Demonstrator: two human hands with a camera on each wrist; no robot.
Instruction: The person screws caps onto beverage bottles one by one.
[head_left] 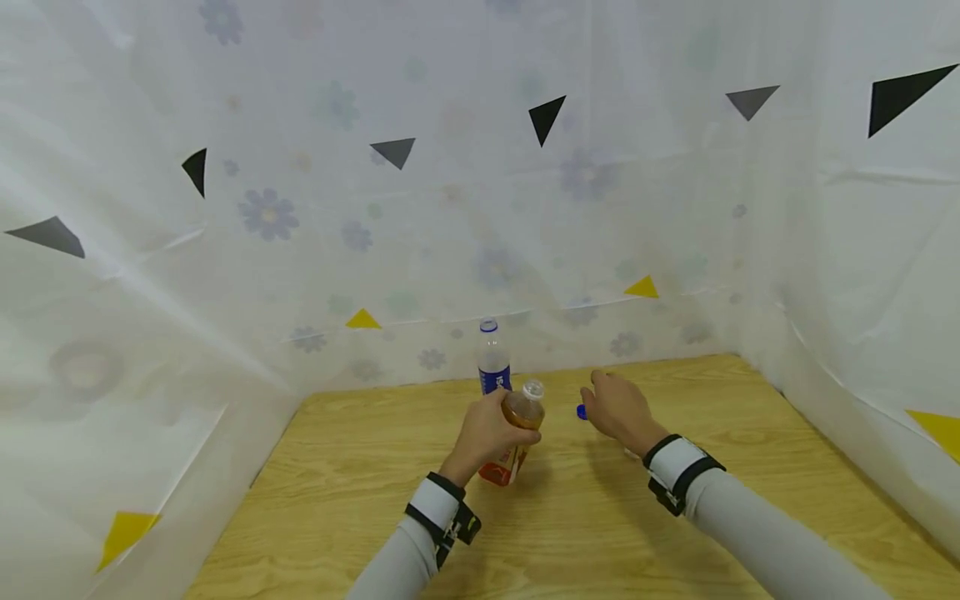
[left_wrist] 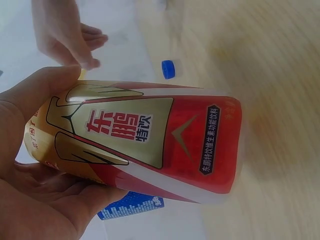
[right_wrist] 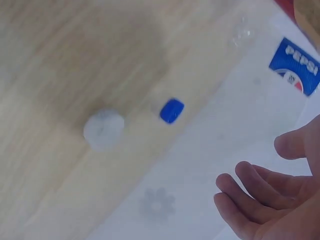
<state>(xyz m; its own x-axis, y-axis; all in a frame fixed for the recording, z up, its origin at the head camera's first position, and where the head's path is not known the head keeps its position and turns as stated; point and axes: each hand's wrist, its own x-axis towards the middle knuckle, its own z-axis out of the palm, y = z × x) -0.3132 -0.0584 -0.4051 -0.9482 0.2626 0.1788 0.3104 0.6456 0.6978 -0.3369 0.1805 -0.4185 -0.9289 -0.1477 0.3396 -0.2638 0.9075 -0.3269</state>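
Your left hand (head_left: 480, 429) has its grip around the red bottle (left_wrist: 150, 132), over the desk (head_left: 360, 500) in front of the clear bottle (head_left: 493, 362). Your right hand (head_left: 618, 410) has a loose, spread grip near the blue cap (right_wrist: 172, 110).

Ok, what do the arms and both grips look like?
The left sleeve and right sleeve are plain pale grey. The left band and right band are white with black edging, each carrying a small dark unit at the wrist. The left grip and right grip wear no glove.
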